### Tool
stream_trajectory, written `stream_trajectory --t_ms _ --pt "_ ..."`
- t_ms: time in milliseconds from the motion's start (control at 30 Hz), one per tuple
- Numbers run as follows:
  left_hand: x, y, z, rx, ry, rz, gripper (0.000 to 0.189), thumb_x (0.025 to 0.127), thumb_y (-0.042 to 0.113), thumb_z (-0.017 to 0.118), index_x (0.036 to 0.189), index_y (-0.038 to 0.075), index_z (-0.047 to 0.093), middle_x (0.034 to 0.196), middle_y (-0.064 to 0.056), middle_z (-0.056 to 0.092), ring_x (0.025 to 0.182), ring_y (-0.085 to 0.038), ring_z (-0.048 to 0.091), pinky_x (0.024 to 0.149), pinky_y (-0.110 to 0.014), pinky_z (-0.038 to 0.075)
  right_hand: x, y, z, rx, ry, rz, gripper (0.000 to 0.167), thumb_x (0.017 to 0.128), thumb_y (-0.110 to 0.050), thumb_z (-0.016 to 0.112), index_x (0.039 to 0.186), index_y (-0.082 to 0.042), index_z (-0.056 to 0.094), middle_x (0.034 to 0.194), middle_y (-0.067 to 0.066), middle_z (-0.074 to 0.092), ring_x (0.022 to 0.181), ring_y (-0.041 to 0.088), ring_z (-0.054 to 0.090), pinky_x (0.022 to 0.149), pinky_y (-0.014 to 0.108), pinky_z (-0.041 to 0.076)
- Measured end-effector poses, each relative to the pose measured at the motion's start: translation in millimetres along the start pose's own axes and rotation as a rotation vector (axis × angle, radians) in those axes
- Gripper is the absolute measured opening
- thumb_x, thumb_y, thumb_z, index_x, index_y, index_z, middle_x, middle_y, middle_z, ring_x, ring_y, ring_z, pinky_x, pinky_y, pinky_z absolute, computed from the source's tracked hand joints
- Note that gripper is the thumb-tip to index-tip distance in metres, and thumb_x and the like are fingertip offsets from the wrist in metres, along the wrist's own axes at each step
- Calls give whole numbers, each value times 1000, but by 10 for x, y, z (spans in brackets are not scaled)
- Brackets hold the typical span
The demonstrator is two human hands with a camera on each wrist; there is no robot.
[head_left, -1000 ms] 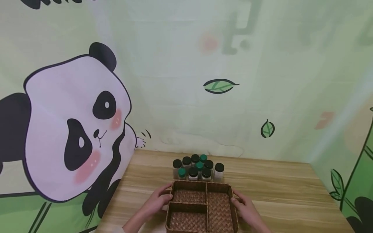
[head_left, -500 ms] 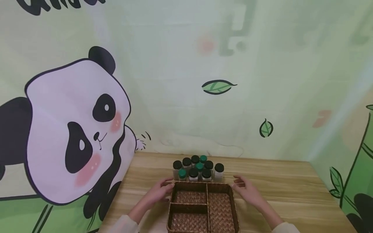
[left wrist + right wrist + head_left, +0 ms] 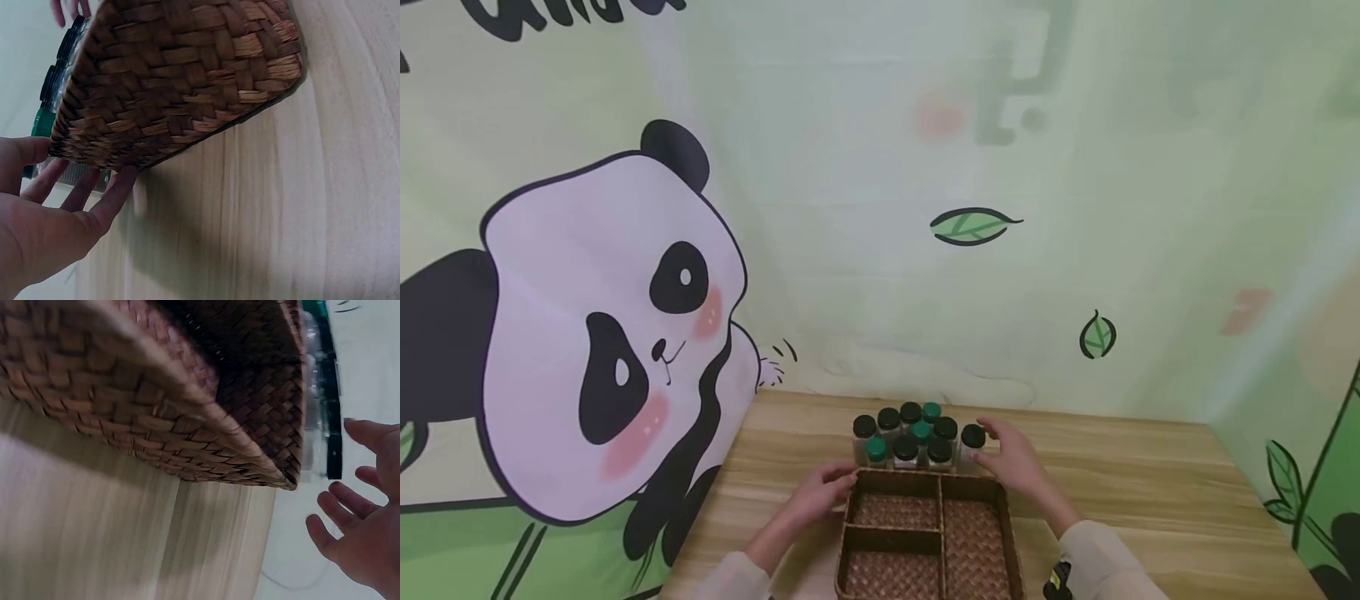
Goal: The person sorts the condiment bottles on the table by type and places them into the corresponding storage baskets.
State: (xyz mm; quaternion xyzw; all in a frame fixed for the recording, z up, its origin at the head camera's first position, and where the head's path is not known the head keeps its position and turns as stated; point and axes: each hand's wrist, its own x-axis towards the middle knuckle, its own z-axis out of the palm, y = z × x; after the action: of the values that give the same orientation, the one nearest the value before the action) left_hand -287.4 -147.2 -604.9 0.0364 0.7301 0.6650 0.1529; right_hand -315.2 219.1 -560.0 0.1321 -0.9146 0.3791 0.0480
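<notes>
A brown woven basket (image 3: 942, 533) with three compartments sits on the table. My left hand (image 3: 822, 493) is at its far left corner; in the left wrist view the thumb and the spread fingertips (image 3: 128, 175) meet the rim and outer wall. Behind the basket stand several clear jars with black and green lids. At the right end of that group is a black-lidded jar (image 3: 972, 437). My right hand (image 3: 1017, 457) reaches beside it, thumb and fingers spread on either side of its lid. In the right wrist view a gap shows between the fingers (image 3: 340, 509) and the jar.
The wood-grain table (image 3: 1135, 483) runs back to a green fabric backdrop (image 3: 850, 208) printed with a panda and leaves. Among the grouped jars, a green-lidded jar (image 3: 876, 450) stands in front, close to the basket's far wall.
My right hand left the basket's right side and moved forward to the rightmost jar. My left hand slid forward along the left side to the far corner. The basket stays nearly in place.
</notes>
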Motion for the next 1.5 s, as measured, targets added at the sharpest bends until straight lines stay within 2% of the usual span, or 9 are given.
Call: stream_trajectory --t_ms 133,267,367,467,733,1000,1133,1367,1500 --pt "30 -37 106 -16 10 9 40 107 14 62 139 -10 58 130 -28 64 109 -36 67 87 -54 61 34 69 38 -106 7 -53 61 95 -12 79 146 9 54 142 31 58 131 50 57 106 63 47" --pt "40 -54 210 -7 8 22 38 107 12 61 137 -11 59 129 -27 64 110 -37 66 85 -54 62 10 159 57 -129 31 -50 57 93 -7 80 142 10 57 138 32 61 128 51 58 107 62 47" --pt "36 -62 263 -5 9 17 38 107 12 60 138 -10 59 131 -27 64 113 -39 63 87 -55 61 -11 214 57 -151 51 -61 52 91 -3 81 136 10 60 132 31 64 122 49 62 103 61 50" --pt "48 -64 292 1 23 8 39 108 14 60 140 -9 59 134 -26 63 118 -42 62 90 -56 60 -10 245 38 -180 64 -82 48 90 -3 83 132 8 62 126 27 67 115 45 66 97 60 53" --pt "99 -26 312 46 37 47 39 108 15 60 138 -9 60 134 -26 64 121 -45 62 94 -53 59 35 294 -119 -194 71 -119 40 90 -6 84 124 2 65 112 17 71 102 35 68 88 56 55" --pt "73 -49 204 71 42 43 37 109 14 58 139 -6 61 135 -26 64 125 -46 61 98 -53 57 35 27 -521 -131 13 -154 42 94 -10 81 129 3 63 113 14 71 102 33 67 91 58 55" --pt "41 -36 170 81 46 53 35 109 13 58 138 -7 61 134 -27 64 124 -46 61 97 -52 57 -32 -109 -640 -109 -16 -175 41 94 -12 82 129 1 65 112 11 72 102 30 68 91 59 56" --pt "3 -13 86 109 79 49 34 109 13 59 136 -7 63 132 -26 65 122 -46 62 96 -52 58 -152 -338 -524 -154 -104 -268 38 94 -19 84 126 -6 68 113 2 72 103 24 68 89 52 58" --pt "9 -1 78 139 85 57 32 108 12 59 134 -5 64 130 -23 66 119 -42 64 97 -53 56 -236 -440 -416 -163 -125 -330 38 92 -16 86 124 -6 68 114 2 71 103 22 68 86 49 59"
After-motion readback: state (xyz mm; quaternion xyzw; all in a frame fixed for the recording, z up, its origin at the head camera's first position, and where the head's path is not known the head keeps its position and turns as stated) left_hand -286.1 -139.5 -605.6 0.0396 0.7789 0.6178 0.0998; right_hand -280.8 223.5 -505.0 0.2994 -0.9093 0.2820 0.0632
